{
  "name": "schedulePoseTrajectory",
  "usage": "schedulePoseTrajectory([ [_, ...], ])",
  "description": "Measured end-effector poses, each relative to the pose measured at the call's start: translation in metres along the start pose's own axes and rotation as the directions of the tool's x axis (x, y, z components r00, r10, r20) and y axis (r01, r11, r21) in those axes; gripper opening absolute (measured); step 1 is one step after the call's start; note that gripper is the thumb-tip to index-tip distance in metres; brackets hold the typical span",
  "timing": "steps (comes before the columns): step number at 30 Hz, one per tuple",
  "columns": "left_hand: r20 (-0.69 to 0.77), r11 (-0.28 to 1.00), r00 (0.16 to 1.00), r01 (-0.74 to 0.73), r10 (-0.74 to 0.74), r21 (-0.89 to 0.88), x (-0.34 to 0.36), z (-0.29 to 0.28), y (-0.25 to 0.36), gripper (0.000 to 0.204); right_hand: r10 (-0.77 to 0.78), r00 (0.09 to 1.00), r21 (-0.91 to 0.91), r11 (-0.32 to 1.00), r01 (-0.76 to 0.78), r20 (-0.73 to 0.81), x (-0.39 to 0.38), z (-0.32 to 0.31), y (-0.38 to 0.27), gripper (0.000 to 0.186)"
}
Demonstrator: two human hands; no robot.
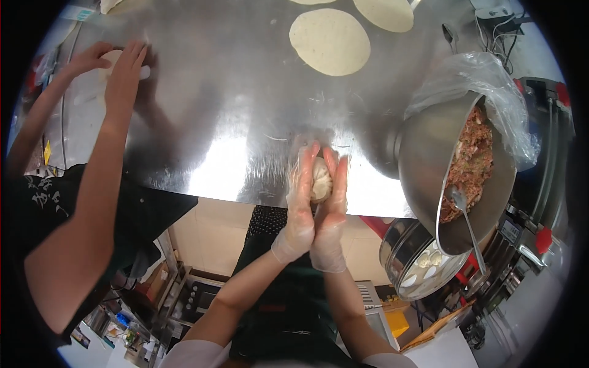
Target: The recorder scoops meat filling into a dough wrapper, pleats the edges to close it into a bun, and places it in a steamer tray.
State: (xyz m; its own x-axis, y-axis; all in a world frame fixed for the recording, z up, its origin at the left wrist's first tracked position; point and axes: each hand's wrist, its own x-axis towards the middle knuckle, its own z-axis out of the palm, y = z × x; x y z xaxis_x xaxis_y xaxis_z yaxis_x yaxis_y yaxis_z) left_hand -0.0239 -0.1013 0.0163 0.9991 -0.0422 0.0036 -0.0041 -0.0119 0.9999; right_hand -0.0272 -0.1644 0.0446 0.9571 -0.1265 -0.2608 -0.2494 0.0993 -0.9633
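Observation:
A pleated, filled dough bun (321, 178) sits between both my hands over the near edge of the steel table (233, 116). My left hand (299, 202), in a thin clear glove, cups its left side. Pressed against the bun's right side is my right hand (332, 208), also gloved. Both palms face each other with fingers pointing away from me.
A big steel bowl (423, 153) of minced filling (472, 159) with a spoon (463, 214) and a plastic bag liner (485, 80) stands at right. Below it is a steel steamer (402, 245) with buns. Flat dough rounds (329, 41) lie at the far side. Another person's hands (119, 67) press dough at far left.

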Motion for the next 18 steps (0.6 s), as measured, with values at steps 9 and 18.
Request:
schedulePoseTrajectory([
  [9, 0.069, 0.976, 0.988, 0.151, -0.141, -0.160, 0.003, -0.004, -0.003, 0.104, 0.019, 1.000, 0.081, 0.997, -0.017, -0.019, 0.013, -0.011, 0.015, 0.111],
  [18, -0.072, 0.885, 0.961, 0.215, -0.266, -0.413, 0.013, 0.011, 0.026, 0.097, 0.080, 0.997, -0.207, 0.975, -0.081, -0.013, 0.022, -0.012, -0.003, 0.086],
])
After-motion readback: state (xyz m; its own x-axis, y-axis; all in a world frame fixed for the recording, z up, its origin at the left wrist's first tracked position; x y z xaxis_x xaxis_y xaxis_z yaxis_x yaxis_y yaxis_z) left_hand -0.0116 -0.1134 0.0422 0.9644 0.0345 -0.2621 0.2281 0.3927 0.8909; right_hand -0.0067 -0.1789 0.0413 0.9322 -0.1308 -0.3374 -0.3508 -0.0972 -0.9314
